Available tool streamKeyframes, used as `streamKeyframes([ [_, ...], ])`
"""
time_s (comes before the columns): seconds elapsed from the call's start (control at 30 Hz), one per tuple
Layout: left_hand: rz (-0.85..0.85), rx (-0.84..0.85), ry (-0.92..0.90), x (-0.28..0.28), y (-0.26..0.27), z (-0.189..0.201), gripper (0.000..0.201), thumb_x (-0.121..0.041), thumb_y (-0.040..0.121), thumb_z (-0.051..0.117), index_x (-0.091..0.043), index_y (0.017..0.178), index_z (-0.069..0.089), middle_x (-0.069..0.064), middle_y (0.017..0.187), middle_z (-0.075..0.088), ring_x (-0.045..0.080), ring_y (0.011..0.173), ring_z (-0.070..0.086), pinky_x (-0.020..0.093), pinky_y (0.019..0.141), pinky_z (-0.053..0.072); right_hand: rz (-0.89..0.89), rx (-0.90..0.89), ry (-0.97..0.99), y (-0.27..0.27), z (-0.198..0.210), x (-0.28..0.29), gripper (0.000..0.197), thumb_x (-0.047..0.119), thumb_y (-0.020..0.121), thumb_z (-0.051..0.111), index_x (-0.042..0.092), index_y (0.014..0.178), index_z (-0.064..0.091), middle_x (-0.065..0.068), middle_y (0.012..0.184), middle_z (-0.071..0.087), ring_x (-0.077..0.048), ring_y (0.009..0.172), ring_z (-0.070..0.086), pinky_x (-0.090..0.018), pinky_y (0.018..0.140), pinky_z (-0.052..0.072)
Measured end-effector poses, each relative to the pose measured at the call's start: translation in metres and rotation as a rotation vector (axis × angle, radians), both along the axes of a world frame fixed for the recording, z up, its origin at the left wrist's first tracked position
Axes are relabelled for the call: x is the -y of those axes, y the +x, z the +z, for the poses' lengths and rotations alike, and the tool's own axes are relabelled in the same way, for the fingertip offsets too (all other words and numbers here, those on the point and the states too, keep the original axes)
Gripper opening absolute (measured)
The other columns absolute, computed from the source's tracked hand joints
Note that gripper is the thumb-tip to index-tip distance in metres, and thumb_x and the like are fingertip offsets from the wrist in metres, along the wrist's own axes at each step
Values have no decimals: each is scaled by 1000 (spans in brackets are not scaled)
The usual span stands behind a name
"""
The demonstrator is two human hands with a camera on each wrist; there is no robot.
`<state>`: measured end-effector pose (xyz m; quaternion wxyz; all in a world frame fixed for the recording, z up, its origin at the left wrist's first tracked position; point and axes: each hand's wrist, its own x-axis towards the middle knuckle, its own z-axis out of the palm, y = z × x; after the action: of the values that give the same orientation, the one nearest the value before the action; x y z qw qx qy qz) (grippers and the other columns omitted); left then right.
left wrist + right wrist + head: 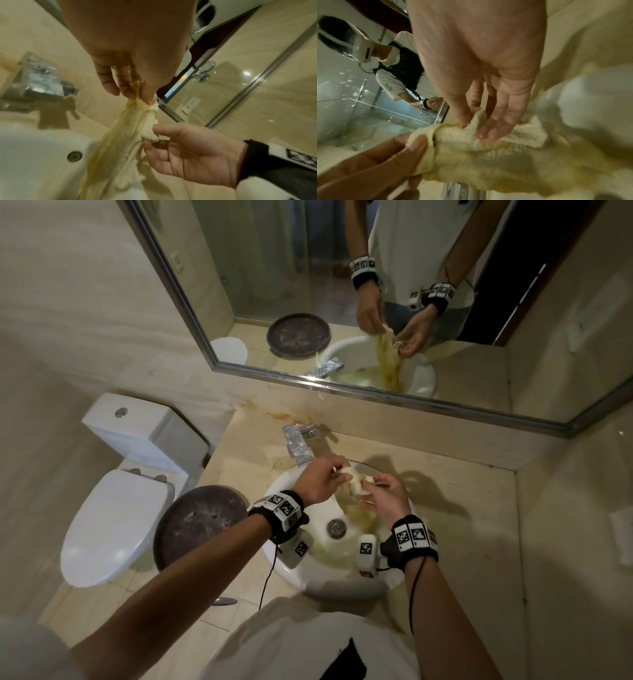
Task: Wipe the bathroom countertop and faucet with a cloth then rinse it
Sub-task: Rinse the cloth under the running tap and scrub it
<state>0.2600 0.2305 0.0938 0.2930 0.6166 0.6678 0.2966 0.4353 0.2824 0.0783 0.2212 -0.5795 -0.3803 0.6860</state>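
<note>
Both hands pinch the cloth above the basin.
Left hand [320,478] and right hand [387,495] each nip the pale cloth [352,479] in thumb and fingers [150,100]; it hangs over the sink [291,568], faucet [297,444] at 11 o'clock, bare worktop [462,559] at 3; its lower end blurs.
</note>
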Motion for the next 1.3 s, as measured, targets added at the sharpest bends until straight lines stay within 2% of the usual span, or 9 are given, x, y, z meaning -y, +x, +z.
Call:
streamKeyframes([
  [0.2, -24, -83, 119, -6, -1, 36, 18, -32, 97, 63, -15, 104, 66, -8, 86, 59, 5, 71, 53, 18, 62, 36, 237, 47, 198, 10, 33, -17, 19, 8, 92, 70, 23, 103, 66, -7, 111, 72, -19, 76, 67, -30, 67, 53],
  [0.33, -28, -112, 176, -11, -4, 67, 17, -26, 93, 68, -11, 102, 66, -1, 93, 62, 15, 79, 59, 25, 70, 46, 405, 6, 342, 18, 68, -24, 41, 7, 89, 72, 41, 112, 68, 5, 113, 72, -18, 100, 66, -34, 81, 52],
  [0.43, -76, -98, 239, -15, -9, 93, 7, -18, 89, 71, -14, 91, 67, 2, 89, 62, 19, 78, 60, 35, 73, 50, 473, -5, 452, 15, 95, -21, 54, 16, 82, 83, 51, 116, 59, 21, 123, 58, -2, 117, 53, -28, 96, 45],
  [0.53, -111, -163, 320, -20, -16, 111, 12, -9, 84, 74, -11, 94, 70, 1, 87, 62, 15, 77, 57, 30, 71, 48, 412, -5, 575, -2, 107, -21, 42, 21, 83, 83, 41, 114, 62, 23, 116, 62, -4, 115, 57, -35, 103, 47],
  [0.67, -91, -54, 288, -25, -23, 119, 21, -3, 85, 71, -14, 103, 69, -5, 92, 63, 10, 81, 59, 16, 73, 45, 333, 26, 712, -17, 112, -19, 14, 17, 87, 77, 29, 90, 70, 7, 91, 73, -13, 90, 67, -39, 87, 53],
  [0.8, -75, 54, 169, -22, -39, 98, 44, 5, 79, 63, -15, 118, 62, 2, 106, 66, 20, 93, 65, 32, 80, 55, 286, 0, 719, -14, 114, -21, 7, 16, 89, 75, 21, 89, 69, 1, 90, 74, -18, 86, 69, -34, 81, 52],
  [0.9, -83, -5, 9, -15, -39, 78, 46, -13, 82, 75, -13, 125, 60, 4, 113, 66, 21, 94, 66, 41, 83, 56, 202, -52, 667, -10, 121, -23, 4, 20, 95, 68, 20, 94, 73, -12, 97, 75, -25, 85, 69, -39, 79, 52],
  [1.1, -99, 22, -123, -5, -27, 50, 59, -39, 89, 73, -17, 139, 52, -2, 129, 62, 11, 96, 65, 31, 87, 55, 126, -132, 568, -10, 141, -23, 17, 20, 102, 59, 19, 94, 74, -11, 94, 76, -19, 85, 70, -37, 80, 55],
  [1.3, -117, -28, -146, 2, -30, 47, 25, -40, 86, 76, -20, 92, 62, 0, 95, 65, 17, 85, 60, 35, 79, 51, 98, -119, 520, -7, 144, -25, 31, 33, 103, 55, 9, 91, 71, -12, 92, 74, -22, 85, 69, -41, 82, 54],
])
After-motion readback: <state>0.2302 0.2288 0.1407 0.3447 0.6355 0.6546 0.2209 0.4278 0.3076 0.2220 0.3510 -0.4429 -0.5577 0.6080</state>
